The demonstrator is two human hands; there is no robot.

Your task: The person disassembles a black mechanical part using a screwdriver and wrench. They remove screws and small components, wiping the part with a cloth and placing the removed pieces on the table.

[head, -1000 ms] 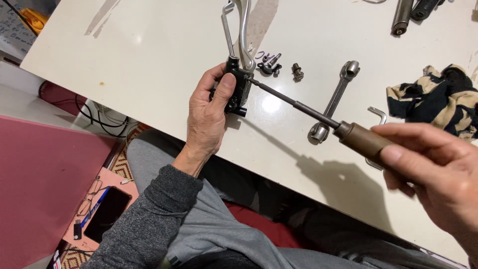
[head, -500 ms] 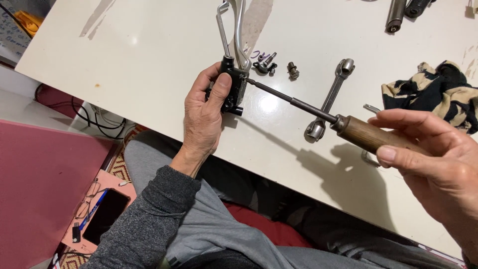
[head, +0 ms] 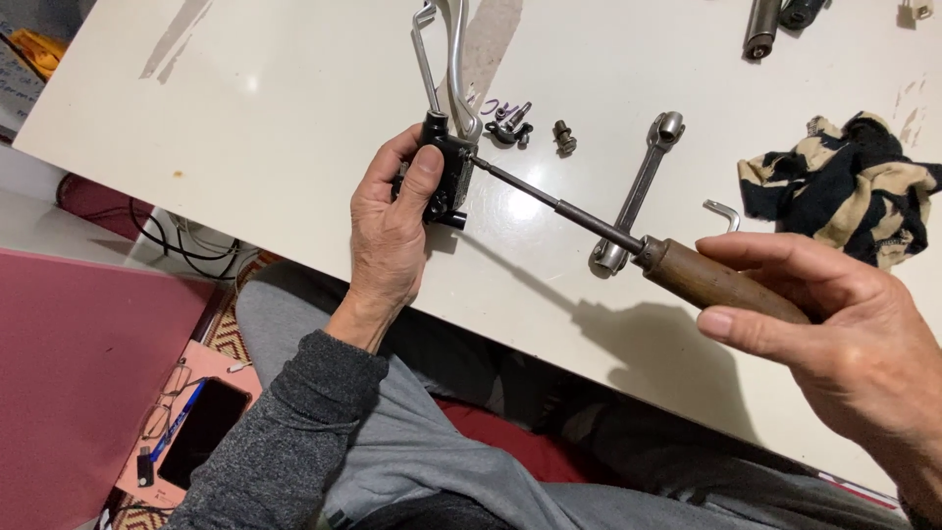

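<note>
left hand fingers clamp the black lever bracket; right hand fingers grip the screwdriver.

Wide bare worktop left of the left grip. Between the two grips, crowded: loose bolts behind the screwdriver, spanner beneath its shaft, hex key and rag just beyond the right grip.
</note>
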